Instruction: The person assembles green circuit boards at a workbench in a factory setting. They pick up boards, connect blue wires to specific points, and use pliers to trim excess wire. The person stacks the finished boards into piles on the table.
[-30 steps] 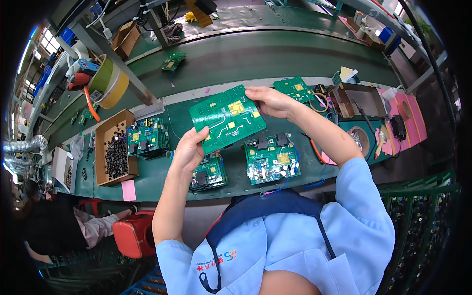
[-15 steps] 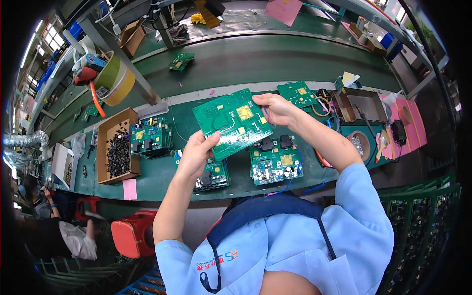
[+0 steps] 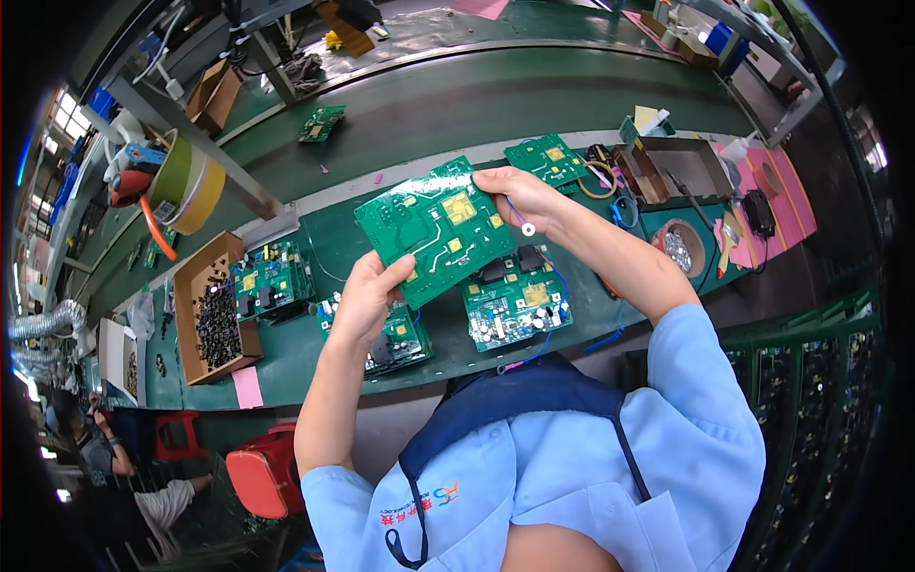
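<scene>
Between my two hands a green circuit board [image 3: 429, 234] is held up and tilted, its solder side with yellow patches toward me. My left hand [image 3: 374, 291] grips its lower left corner, thumb on top. My right hand [image 3: 522, 198] pinches the upper right corner, and a thin wire with a white ring end [image 3: 528, 230] hangs beside those fingers. Beneath the held board, a populated circuit board [image 3: 519, 310] lies on the right and a stack of boards [image 3: 396, 343] on the left, partly hidden by my left hand.
A cardboard box of small black parts [image 3: 219, 324] stands left, beside another board stack [image 3: 272, 286]. Farther back are a circuit board [image 3: 545, 160], a tape roll [image 3: 599, 181] and an open tray [image 3: 681, 176]. A brush [image 3: 729, 240] lies right. A person [image 3: 105, 448] sits far left.
The board has tilted slightly in my hands, its glare shifting from the lower edge to the top. My view has turned a little, so the bench appears shifted left.
</scene>
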A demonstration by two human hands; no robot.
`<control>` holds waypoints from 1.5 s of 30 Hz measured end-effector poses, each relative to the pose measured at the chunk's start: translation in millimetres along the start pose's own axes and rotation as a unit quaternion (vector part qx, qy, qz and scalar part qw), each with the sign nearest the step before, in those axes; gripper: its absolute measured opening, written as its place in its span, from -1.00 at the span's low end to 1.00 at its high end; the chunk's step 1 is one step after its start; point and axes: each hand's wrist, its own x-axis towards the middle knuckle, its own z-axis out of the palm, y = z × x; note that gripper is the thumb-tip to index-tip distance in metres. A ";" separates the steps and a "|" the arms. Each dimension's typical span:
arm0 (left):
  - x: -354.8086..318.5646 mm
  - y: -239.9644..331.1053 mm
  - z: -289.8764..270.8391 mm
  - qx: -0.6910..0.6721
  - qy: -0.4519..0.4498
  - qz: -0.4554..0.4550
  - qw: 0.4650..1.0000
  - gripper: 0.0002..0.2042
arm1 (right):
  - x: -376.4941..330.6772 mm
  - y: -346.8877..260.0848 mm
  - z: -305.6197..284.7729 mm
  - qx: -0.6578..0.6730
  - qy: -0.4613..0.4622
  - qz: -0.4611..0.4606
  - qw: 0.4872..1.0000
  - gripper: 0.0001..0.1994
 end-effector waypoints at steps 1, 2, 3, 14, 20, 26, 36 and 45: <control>2.0 -0.6 0.6 0.001 -0.004 -0.002 1.000 -0.82 | -4.0 -3.7 -0.2 -0.014 0.006 -0.001 1.000 -0.75; 2.9 -1.5 2.8 0.012 -0.002 0.002 1.000 -0.83 | -9.0 -6.7 -2.1 -0.033 -0.032 -0.024 0.999 -0.76; 4.5 -1.9 4.6 0.071 -0.008 0.019 0.997 -0.83 | -19.6 -13.9 -1.1 -0.093 -0.035 -0.055 0.994 -0.77; 19.6 -10.1 19.4 0.637 -0.117 0.484 0.588 -0.54 | -128.9 -6.5 -15.0 -0.713 -0.077 -0.422 0.555 -0.74; 32.2 -32.2 20.9 0.674 -0.193 0.487 0.520 -0.64 | -140.5 38.9 -36.4 -0.759 -0.066 -0.468 0.448 -0.79; 29.9 -29.2 28.6 0.684 -0.227 0.437 0.538 -0.67 | -147.8 60.1 -42.3 -0.758 -0.051 -0.442 0.477 -0.79; 69.5 10.4 -21.9 0.657 -0.090 0.395 0.636 -0.75 | -145.6 44.2 -6.2 -0.654 0.112 -0.381 0.644 -0.70; 231.0 -10.0 -158.2 0.590 0.169 0.006 0.789 -0.76 | -111.6 49.8 30.4 -0.752 0.040 -0.196 0.628 -0.47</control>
